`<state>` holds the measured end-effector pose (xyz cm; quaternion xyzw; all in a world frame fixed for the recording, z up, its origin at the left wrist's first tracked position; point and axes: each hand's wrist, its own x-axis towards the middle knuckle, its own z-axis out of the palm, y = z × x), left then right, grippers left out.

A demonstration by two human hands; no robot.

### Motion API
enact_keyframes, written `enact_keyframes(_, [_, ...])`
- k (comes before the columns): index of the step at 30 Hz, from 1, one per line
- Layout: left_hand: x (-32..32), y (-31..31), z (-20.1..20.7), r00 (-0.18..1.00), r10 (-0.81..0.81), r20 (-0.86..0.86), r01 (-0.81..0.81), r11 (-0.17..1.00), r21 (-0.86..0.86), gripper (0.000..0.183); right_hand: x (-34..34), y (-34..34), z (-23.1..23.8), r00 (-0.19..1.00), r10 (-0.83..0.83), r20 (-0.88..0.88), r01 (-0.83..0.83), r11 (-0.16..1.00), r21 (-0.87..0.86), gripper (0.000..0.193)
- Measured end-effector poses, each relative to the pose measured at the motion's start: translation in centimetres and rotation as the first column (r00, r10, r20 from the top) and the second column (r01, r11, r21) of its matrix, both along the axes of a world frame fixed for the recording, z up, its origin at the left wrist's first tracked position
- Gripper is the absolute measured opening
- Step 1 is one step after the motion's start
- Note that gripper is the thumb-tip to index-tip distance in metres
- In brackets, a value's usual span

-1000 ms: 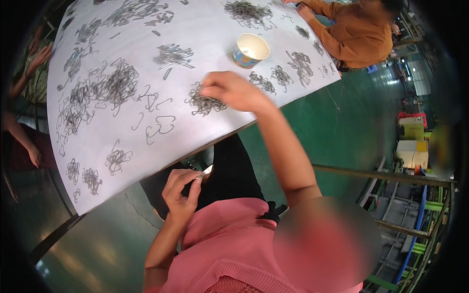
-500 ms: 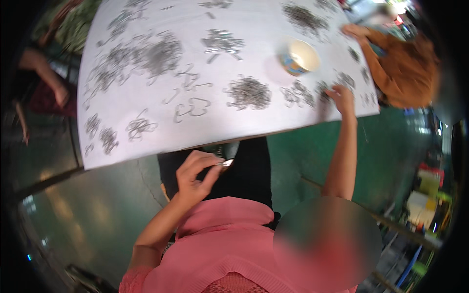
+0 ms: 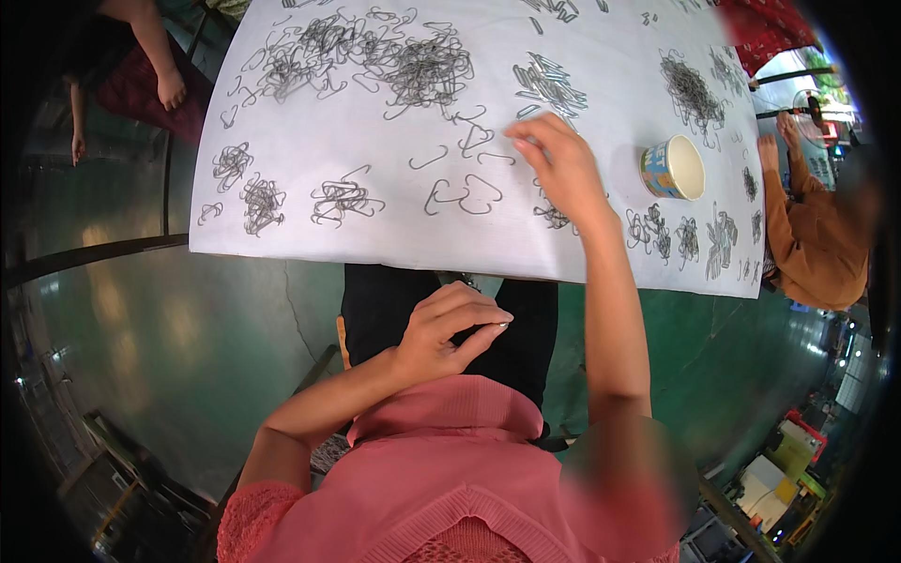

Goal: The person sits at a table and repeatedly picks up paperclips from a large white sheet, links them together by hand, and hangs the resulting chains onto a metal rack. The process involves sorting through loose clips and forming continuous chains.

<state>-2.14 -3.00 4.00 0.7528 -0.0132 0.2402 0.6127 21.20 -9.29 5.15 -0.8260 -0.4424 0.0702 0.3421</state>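
In front of my lap, my left hand (image 3: 454,327) is closed in a pinch. A small shiny metal piece (image 3: 507,324) shows at its fingertips; its kind is too small to make out. My right hand (image 3: 561,169) hovers over the white-covered table (image 3: 319,239) with fingers apart and nothing visible in them. Its fingertips are nearest some loose bent wire hooks (image 3: 476,139). More single hooks (image 3: 466,194) lie to the left of that wrist, and the wrist partly covers a small pile of hooks (image 3: 554,214).
A large heap of wire hooks (image 3: 427,70) spreads across the far left. Straighter metal pieces (image 3: 551,86) lie beyond my right hand. A paper cup (image 3: 674,169) stands at right near smaller piles (image 3: 690,89). Other people sit at the left (image 3: 169,89) and right (image 3: 817,239).
My right hand has moved left from the small piles at the right to the loose hooks mid-table. My left hand stays pinched over my lap. The view has shifted.
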Motion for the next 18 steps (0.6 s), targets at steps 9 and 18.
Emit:
enact_keyframes(9, [-1.2, -0.2, -0.9, 1.000, -0.016, -0.019, 0.015, 0.999, -0.037, 0.018, 2.3, 8.8, -1.3, 1.000, 0.002, 0.019, 0.002, 0.978, -0.210, 0.018])
enact_keyframes(18, [-0.9, 0.3, -1.6, 0.999, -0.051, 0.012, 0.052, 0.996, -0.070, 0.018, 2.0, 6.5, 0.6, 0.977, 0.213, -0.026, -0.191, 0.809, -0.556, 0.010])
